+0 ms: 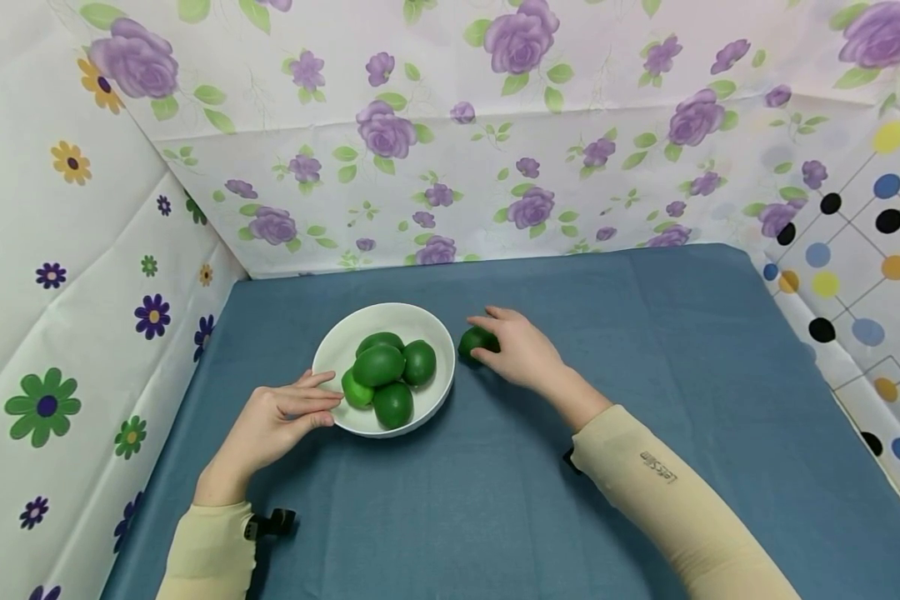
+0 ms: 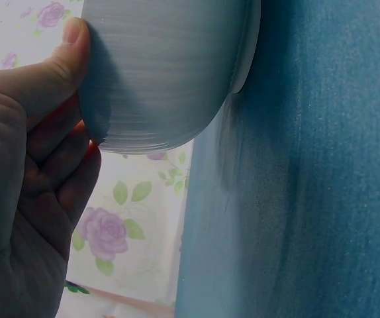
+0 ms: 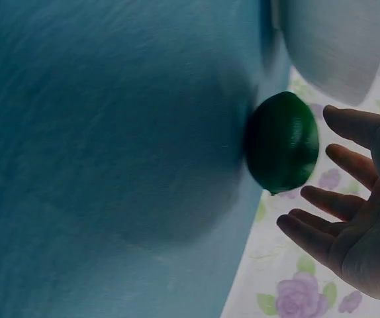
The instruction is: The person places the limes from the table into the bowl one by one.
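A white bowl (image 1: 442,367) holds several green limes (image 1: 378,365), piled up in its middle. My left hand (image 1: 273,421) grips the bowl's left rim. In the left wrist view the thumb lies on the bowl's outer wall (image 2: 157,79) and the fingers go over the rim. One more lime (image 1: 477,343) lies on the cloth just right of the bowl. Over that lime is my right hand (image 1: 521,350), its fingers spread. The right wrist view shows a gap between those fingers and the dark green lime (image 3: 283,142).
A blue cloth (image 1: 607,333) covers the table. White sheets with purple flowers (image 1: 386,129) stand behind it, with a flowered sheet (image 1: 45,408) at left and a dotted one (image 1: 862,333) at right. Black straps (image 1: 270,525) show at the sleeves.
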The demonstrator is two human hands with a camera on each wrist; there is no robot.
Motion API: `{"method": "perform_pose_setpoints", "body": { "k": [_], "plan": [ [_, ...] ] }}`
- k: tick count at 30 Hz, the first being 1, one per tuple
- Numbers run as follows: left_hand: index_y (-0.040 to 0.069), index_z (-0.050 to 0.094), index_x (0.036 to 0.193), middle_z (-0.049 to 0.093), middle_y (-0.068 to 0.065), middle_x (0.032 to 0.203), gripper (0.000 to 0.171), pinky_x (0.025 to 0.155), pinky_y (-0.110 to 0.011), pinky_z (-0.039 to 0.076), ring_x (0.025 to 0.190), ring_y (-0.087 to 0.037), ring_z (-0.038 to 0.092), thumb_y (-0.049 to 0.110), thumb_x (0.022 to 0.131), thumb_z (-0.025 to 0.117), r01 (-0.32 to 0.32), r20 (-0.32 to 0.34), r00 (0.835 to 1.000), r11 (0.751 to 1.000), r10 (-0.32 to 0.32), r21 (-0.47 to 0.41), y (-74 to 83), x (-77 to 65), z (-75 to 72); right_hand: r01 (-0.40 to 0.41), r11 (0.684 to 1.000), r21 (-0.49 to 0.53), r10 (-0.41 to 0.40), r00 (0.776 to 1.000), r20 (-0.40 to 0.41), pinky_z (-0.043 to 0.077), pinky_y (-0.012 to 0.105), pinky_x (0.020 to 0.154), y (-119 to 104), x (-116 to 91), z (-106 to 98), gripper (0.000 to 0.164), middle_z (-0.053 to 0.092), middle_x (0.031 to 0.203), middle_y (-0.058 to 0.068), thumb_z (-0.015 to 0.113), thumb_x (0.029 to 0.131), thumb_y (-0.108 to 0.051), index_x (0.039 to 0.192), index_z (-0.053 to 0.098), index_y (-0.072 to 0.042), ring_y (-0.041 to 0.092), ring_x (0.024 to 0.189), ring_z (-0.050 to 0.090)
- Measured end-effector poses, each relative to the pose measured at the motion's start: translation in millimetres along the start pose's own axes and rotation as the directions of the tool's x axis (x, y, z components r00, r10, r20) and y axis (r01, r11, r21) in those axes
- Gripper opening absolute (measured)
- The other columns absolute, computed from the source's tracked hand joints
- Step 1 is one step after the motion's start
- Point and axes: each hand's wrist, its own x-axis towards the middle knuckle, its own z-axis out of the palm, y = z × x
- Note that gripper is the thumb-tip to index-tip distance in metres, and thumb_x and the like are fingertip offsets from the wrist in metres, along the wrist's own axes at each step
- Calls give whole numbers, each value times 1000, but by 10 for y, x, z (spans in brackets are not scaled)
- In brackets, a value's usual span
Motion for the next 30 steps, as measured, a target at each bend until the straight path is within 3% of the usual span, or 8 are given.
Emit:
{"method": "perform_pose_setpoints", "body": {
  "k": [5,11,30],
  "plan": [
    [-1,85,106,82,-7,107,29,125,-24,38,129,-16,68,-8,78,90,6,-1,1000,1000,-6,-1,-4,-2,1,-10,998,-54,13,999,48,46,62,119,36,36,78,66,37,170,18,77,103,-35,162,51,-22,40,157,34],
    [0,85,106,82,-8,107,30,125,-24,37,129,-15,67,-8,78,90,-10,-1,1000,1000,10,-1,6,9,1,-10,998,-70,13,999,45,55,62,109,35,62,130,79,33,171,20,80,100,-34,168,40,-25,43,154,38],
    [1,85,108,81,0,111,31,126,-29,37,129,-31,68,-6,78,91,19,28,999,1000,-19,24,-50,-11,-24,34,987,-157,-26,998,52,56,59,110,-21,133,203,60,43,166,19,79,101,-32,157,58,-21,42,148,47]
  ]
}}
